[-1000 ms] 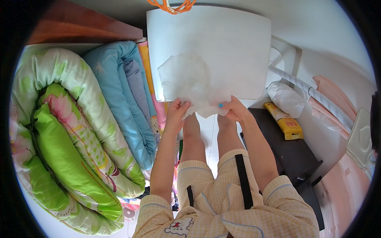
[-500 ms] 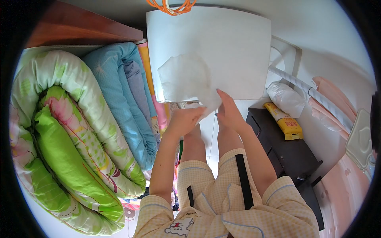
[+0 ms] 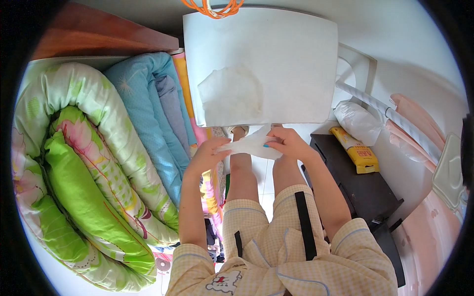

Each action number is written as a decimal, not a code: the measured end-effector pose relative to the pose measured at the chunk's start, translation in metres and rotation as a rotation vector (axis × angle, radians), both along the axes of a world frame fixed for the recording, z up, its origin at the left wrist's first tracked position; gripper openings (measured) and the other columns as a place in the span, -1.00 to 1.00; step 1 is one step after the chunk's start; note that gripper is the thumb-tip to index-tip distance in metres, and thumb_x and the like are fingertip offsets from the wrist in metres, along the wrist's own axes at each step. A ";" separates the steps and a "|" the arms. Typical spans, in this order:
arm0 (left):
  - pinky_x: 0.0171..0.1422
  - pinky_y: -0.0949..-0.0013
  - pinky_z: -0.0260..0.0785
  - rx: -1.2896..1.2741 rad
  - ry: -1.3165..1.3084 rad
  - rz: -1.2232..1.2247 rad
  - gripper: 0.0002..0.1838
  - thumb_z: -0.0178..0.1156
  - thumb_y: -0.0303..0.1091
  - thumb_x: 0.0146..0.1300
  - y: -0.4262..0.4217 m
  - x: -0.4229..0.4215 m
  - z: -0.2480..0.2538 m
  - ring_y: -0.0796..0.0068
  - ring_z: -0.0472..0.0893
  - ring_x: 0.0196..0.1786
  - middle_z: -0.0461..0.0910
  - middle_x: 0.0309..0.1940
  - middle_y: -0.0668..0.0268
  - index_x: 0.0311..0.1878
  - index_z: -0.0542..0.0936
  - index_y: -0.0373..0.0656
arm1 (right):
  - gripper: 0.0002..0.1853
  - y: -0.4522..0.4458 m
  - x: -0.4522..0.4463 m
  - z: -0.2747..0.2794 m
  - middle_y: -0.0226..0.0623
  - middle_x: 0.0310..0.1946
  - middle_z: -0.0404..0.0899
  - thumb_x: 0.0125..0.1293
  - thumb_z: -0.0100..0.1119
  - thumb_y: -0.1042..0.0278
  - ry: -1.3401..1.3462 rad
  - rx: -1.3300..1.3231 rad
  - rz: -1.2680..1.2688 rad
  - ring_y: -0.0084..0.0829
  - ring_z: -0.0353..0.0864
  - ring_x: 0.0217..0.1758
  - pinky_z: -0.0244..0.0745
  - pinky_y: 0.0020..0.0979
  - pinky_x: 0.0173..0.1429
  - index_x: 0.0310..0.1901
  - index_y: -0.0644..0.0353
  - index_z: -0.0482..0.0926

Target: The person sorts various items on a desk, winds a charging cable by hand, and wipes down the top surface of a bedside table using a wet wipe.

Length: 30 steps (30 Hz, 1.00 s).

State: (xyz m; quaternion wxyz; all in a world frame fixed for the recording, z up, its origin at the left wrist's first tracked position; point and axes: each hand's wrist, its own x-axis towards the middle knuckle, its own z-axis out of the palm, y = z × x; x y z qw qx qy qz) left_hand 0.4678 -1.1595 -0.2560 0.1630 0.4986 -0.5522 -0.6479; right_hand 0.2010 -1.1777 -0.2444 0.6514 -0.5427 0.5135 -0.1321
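Note:
Between my two hands a thin white tissue [image 3: 251, 143] is stretched sideways, just in front of the near edge of a white board-like surface [image 3: 296, 64]. My left hand [image 3: 211, 154] pinches its left end. My right hand [image 3: 287, 142], with blue on a nail, grips the right end between thumb and fingers. On the left part of the white surface is an irregular greyish-white patch [image 3: 231, 96]; I cannot tell whether it is a thin sheet or a mark.
Rolled green floral bedding [image 3: 98, 197] and a blue quilt [image 3: 148, 108] lie at the left. To the right, a black cabinet [image 3: 355, 182] bears a yellow packet [image 3: 356, 152] and a white plastic bag [image 3: 358, 121]. An orange cable [image 3: 217, 9] hangs at the top.
My hands have moved apart and the left one has shifted left. The tissue, bunched and upright between them before, is now spread out sideways.

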 end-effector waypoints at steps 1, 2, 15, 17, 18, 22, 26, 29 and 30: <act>-0.23 0.41 0.32 -0.001 -0.002 -0.001 -0.71 0.13 -0.41 0.06 0.002 0.003 -0.003 0.41 0.52 -0.32 0.51 -0.27 0.16 -0.11 0.46 -0.24 | -0.86 -0.005 -0.001 -0.002 -0.31 -0.56 0.45 0.04 0.16 0.41 0.005 0.068 0.003 -0.48 0.40 -0.51 0.32 -0.48 -0.38 -0.37 0.26 0.48; -0.22 0.42 0.33 0.137 -0.012 0.147 -0.75 0.10 -0.41 0.10 0.003 0.006 -0.005 0.41 0.52 -0.28 0.53 -0.31 0.19 -0.14 0.42 -0.28 | -0.87 -0.011 -0.001 -0.006 -0.35 -0.56 0.44 0.03 0.16 0.44 0.008 0.136 0.007 -0.55 0.36 -0.49 0.30 -0.51 -0.37 -0.38 0.27 0.47; 0.05 0.15 0.22 -0.372 -0.674 0.624 -0.50 0.19 -0.33 0.02 -0.066 -0.016 -0.079 0.03 0.38 -0.02 0.36 -0.08 -0.04 -0.02 0.26 -0.35 | -0.51 -0.093 0.066 -0.088 -0.12 -0.14 0.35 0.02 0.18 0.29 0.621 -0.514 -0.482 -0.14 0.37 -0.09 0.32 -0.26 -0.04 -0.01 0.25 0.28; 0.02 0.13 0.21 -0.249 -0.994 0.601 -0.44 0.23 -0.26 -0.05 -0.059 -0.019 -0.078 0.04 0.39 -0.05 0.37 -0.11 -0.03 -0.02 0.26 -0.30 | -0.51 -0.074 0.070 -0.089 -0.11 -0.16 0.36 -0.01 0.20 0.26 0.687 -0.405 -0.505 -0.14 0.37 -0.10 0.31 -0.25 -0.06 -0.05 0.26 0.31; 0.02 0.13 0.21 -0.246 -0.992 0.602 -0.44 0.23 -0.26 -0.05 -0.057 -0.020 -0.076 0.04 0.39 -0.05 0.37 -0.11 -0.03 -0.02 0.26 -0.30 | -0.51 -0.067 0.073 -0.085 -0.11 -0.18 0.36 -0.04 0.23 0.23 0.744 -0.296 -0.527 -0.14 0.37 -0.12 0.31 -0.23 -0.08 -0.09 0.27 0.33; 0.00 0.08 0.18 -0.125 -1.171 0.570 -0.43 0.24 -0.25 -0.07 -0.053 -0.032 -0.069 0.12 0.34 0.00 0.31 -0.03 -0.01 0.01 0.26 -0.23 | -0.57 -0.048 0.081 -0.085 -0.16 -0.22 0.38 -0.08 0.25 0.19 0.880 -0.127 -0.329 -0.15 0.37 -0.13 0.29 -0.20 -0.14 -0.20 0.22 0.38; 0.13 0.09 0.12 -0.579 -1.158 0.313 -0.47 0.21 -0.29 -0.08 -0.045 -0.045 -0.062 0.12 0.23 0.13 0.20 0.10 0.03 0.02 0.33 -0.19 | -0.69 -0.041 0.078 -0.093 -0.18 -0.40 0.42 -0.03 0.16 0.27 0.780 -0.171 -0.397 -0.16 0.43 -0.27 0.31 -0.18 -0.24 -0.28 0.22 0.37; 0.19 0.09 0.09 -0.623 -0.830 -0.212 -0.52 0.16 -0.40 -0.08 -0.037 -0.055 -0.072 0.08 0.20 0.16 0.18 0.14 0.06 0.01 0.39 -0.14 | -0.70 -0.046 0.062 -0.067 -0.13 -0.47 0.43 -0.01 0.11 0.32 0.685 0.025 -0.572 -0.15 0.46 -0.32 0.34 -0.21 -0.28 -0.25 0.24 0.34; 0.19 0.09 0.09 -0.625 -0.828 -0.209 -0.52 0.16 -0.40 -0.08 -0.036 -0.058 -0.072 0.08 0.20 0.16 0.18 0.14 0.06 0.01 0.39 -0.14 | -0.71 -0.047 0.057 -0.055 -0.10 -0.49 0.43 -0.01 0.09 0.34 0.663 0.089 -0.674 -0.15 0.48 -0.33 0.35 -0.22 -0.30 -0.24 0.25 0.33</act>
